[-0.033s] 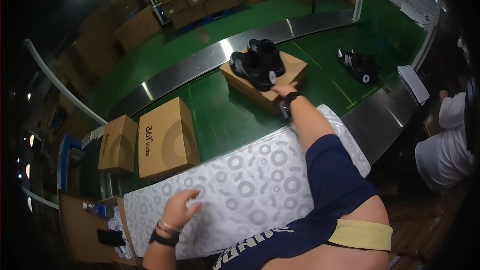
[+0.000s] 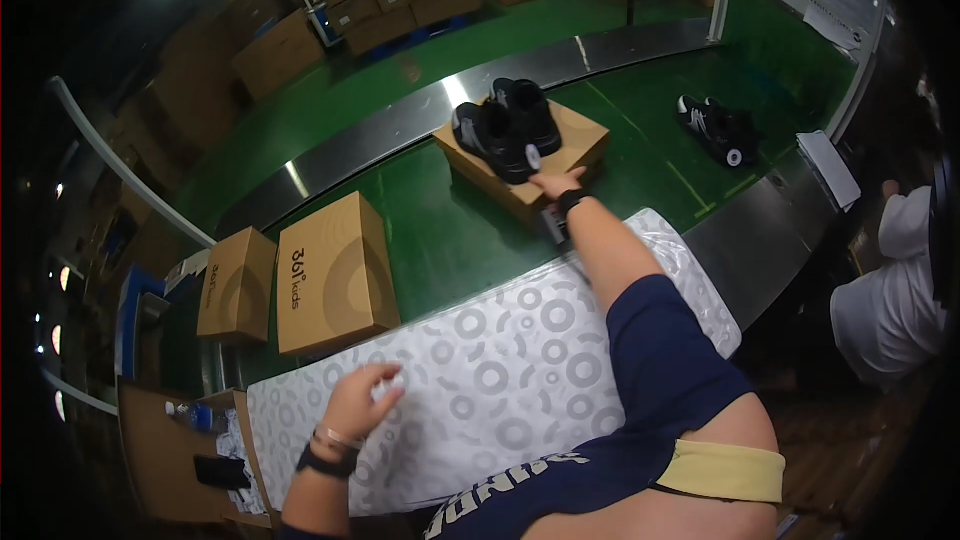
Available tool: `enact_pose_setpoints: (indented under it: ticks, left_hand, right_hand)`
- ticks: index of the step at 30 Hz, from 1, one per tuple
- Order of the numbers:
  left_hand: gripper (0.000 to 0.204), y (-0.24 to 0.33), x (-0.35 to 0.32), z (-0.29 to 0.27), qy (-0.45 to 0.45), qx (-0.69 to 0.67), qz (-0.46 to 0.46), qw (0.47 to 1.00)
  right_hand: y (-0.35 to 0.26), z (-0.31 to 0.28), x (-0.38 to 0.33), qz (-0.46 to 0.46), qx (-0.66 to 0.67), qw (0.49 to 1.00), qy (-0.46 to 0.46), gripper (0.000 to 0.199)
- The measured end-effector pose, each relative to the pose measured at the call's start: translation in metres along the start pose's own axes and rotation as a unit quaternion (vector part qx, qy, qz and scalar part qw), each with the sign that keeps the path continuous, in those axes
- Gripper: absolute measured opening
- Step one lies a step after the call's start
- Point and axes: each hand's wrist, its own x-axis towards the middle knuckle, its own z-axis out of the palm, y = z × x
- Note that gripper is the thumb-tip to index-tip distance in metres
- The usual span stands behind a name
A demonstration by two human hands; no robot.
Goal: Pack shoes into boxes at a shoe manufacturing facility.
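Observation:
At the far middle, a closed brown shoebox (image 2: 580,133) lies on the green belt with a pair of black sneakers (image 2: 497,140) on its lid. A round white tag (image 2: 533,154) hangs at the nearer shoe's end. My right hand (image 2: 557,184) reaches out to the box's near edge, closed on it right beside that shoe; some of its fingers are hidden. Closer to me, my left hand (image 2: 362,402) hovers over the sheet of patterned white wrapping paper (image 2: 500,370), fingers apart and nothing in them.
Two brown shoeboxes, a large one (image 2: 345,275) and a smaller one (image 2: 238,285), stand at left. Another black pair (image 2: 716,130) lies on the belt (image 2: 640,155) at right. An open carton (image 2: 150,440) sits near left. A person in white (image 2: 890,280) is at far right.
The shoebox with the sneakers on it has shifted a little to the left, and my right hand has moved with it. My left hand has risen slightly over the paper.

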Motion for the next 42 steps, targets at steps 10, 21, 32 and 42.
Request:
enact_pose_setpoints:
  ticks: [10, 21, 32, 42]
  left_hand:
    - [0.030, -0.042, 0.199, 0.010, 0.208, -0.361, -0.080, 0.905]
    - [0.067, -0.021, 0.274, 0.029, 0.027, -0.283, -0.179, 0.942]
    - [0.021, -0.031, 0.320, 0.010, 0.252, -0.082, 0.076, 0.961]
    - [0.046, -0.048, 0.207, 0.038, 0.204, -0.181, 0.018, 0.962]
  right_hand:
    - [-0.048, 0.034, -0.148, -0.504, 0.104, 0.857, 0.022, 0.050]
    - [-0.102, 0.039, -0.033, -0.545, -0.264, 0.795, -0.027, 0.021]
    - [-0.134, 0.051, -0.003, -0.281, -0.175, 0.919, -0.215, 0.019]
    - [-0.104, 0.047, -0.158, -0.697, -0.285, 0.644, -0.136, 0.037]
